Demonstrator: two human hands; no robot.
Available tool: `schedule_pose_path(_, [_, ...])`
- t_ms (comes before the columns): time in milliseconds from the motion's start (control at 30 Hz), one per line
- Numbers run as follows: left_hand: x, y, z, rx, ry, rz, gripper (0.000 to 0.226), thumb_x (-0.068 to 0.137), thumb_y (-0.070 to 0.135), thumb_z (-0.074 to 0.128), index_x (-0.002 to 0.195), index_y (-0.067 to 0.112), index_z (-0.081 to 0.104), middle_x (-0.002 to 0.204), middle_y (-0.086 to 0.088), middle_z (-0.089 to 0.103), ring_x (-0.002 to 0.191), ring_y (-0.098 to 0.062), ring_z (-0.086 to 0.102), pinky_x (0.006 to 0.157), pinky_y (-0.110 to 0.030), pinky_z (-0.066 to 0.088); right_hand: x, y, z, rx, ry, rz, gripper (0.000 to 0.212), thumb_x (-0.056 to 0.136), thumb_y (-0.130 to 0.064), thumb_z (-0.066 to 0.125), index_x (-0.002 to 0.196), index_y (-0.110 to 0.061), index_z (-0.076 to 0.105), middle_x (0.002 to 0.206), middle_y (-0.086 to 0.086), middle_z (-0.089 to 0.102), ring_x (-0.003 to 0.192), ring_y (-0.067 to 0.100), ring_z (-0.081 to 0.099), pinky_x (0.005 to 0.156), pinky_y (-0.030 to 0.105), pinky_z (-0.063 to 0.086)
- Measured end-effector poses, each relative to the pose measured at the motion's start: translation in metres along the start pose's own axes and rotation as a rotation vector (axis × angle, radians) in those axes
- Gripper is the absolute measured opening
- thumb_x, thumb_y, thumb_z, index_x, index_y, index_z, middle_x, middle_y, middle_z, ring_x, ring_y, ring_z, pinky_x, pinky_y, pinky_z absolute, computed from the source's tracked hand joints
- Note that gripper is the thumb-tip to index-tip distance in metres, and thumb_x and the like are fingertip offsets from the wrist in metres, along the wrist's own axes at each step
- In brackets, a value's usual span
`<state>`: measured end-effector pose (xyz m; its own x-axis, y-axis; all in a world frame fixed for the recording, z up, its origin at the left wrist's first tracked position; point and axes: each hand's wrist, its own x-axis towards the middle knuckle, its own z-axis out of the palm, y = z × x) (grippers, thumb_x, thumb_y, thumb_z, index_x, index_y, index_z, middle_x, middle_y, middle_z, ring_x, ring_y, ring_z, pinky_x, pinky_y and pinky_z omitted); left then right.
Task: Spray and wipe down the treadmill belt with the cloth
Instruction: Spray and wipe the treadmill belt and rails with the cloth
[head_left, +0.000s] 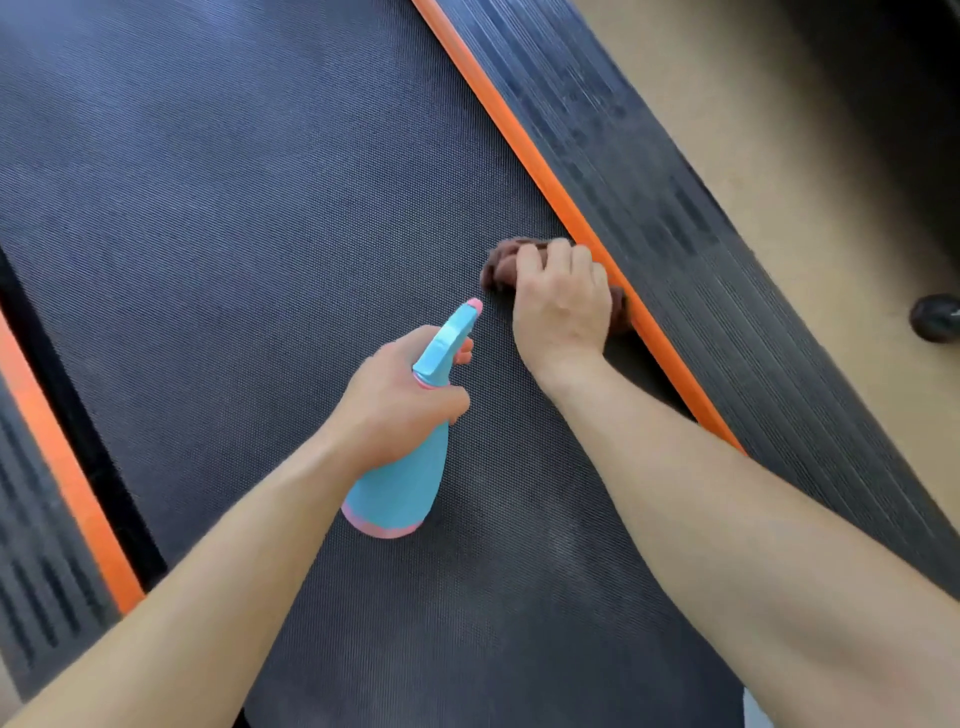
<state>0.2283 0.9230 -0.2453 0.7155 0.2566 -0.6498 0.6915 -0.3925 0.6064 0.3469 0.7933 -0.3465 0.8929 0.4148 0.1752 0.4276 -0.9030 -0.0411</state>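
Note:
The dark textured treadmill belt (249, 218) fills most of the view. My left hand (400, 400) is wrapped around the neck of a light-blue spray bottle (410, 478) with pink trim, its nozzle pointing up and right toward the cloth. My right hand (561, 301) presses a bunched brown cloth (501, 260) onto the belt, right against the orange strip (519, 135) at the belt's right edge. Most of the cloth is hidden under the hand.
A ribbed black side rail (675, 218) runs beyond the right orange strip, with tan floor (753, 104) past it. A dark round object (937, 317) sits on the floor at far right. Another orange strip (57, 457) and rail (31, 571) border the left.

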Motion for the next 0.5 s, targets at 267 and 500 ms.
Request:
schedule_pose_path(267, [-0.007, 0.004, -0.003, -0.006, -0.025, -0.012, 0.037, 0.078, 0.021, 0.07, 0.109, 0.042, 0.067, 0.111, 0.024, 0.071, 0.099, -0.005, 0.066, 0.078, -0.028, 0.047, -0.137, 0.054, -0.022, 0.07, -0.115, -0.057, 0.035, 0.086, -0.013, 0.073, 0.119, -0.009, 0.065, 0.108, 0.012, 0.063, 0.088, 0.033, 0.054, 0.07, 0.042, 0.043])
schedule_pose_path(500, [-0.015, -0.008, -0.007, 0.01, 0.0, -0.028, 0.04, 0.084, 0.011, 0.07, 0.112, 0.039, 0.067, 0.112, 0.025, 0.07, 0.093, 0.001, 0.061, 0.071, -0.025, 0.042, -0.055, 0.033, 0.005, 0.022, -0.057, -0.173, 0.018, 0.089, -0.014, 0.069, 0.105, -0.01, 0.063, 0.098, 0.016, 0.059, 0.082, 0.035, 0.055, 0.066, 0.043, 0.045])
